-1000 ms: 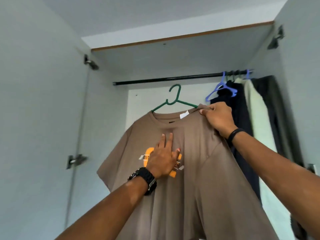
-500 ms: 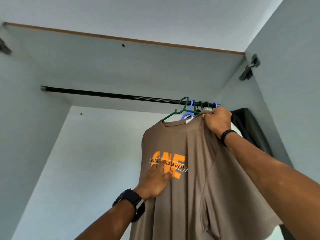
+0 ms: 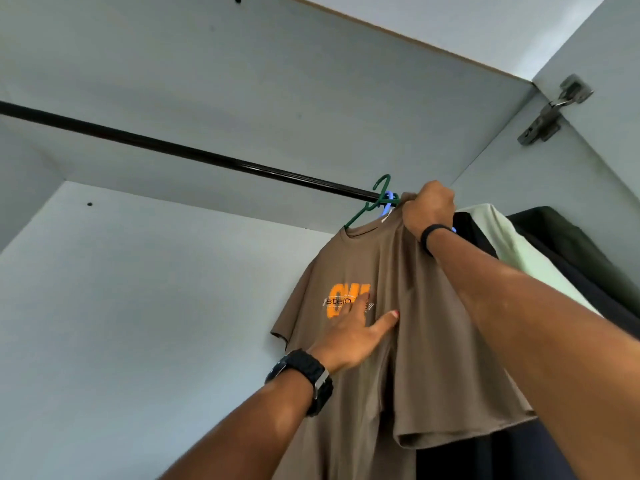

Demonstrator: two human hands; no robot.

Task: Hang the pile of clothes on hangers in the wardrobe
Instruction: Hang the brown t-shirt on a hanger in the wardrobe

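A brown T-shirt (image 3: 426, 341) with an orange print hangs on a green hanger (image 3: 370, 206). The hanger's hook sits at the black wardrobe rail (image 3: 194, 154), right beside a blue hanger (image 3: 389, 199). My right hand (image 3: 427, 211) grips the shirt's shoulder and the hanger end near the rail. My left hand (image 3: 353, 336) lies flat on the shirt's chest with straight fingers, partly covering the print.
Dark and pale green garments (image 3: 512, 244) hang on the rail to the right of the shirt. A metal door hinge (image 3: 550, 112) sits on the right wardrobe wall. The rail's left stretch carries nothing.
The shirt on its hanger went up and to the right, from below the rail to the rail itself. My left hand slid lower on the chest. The view tilted upward.
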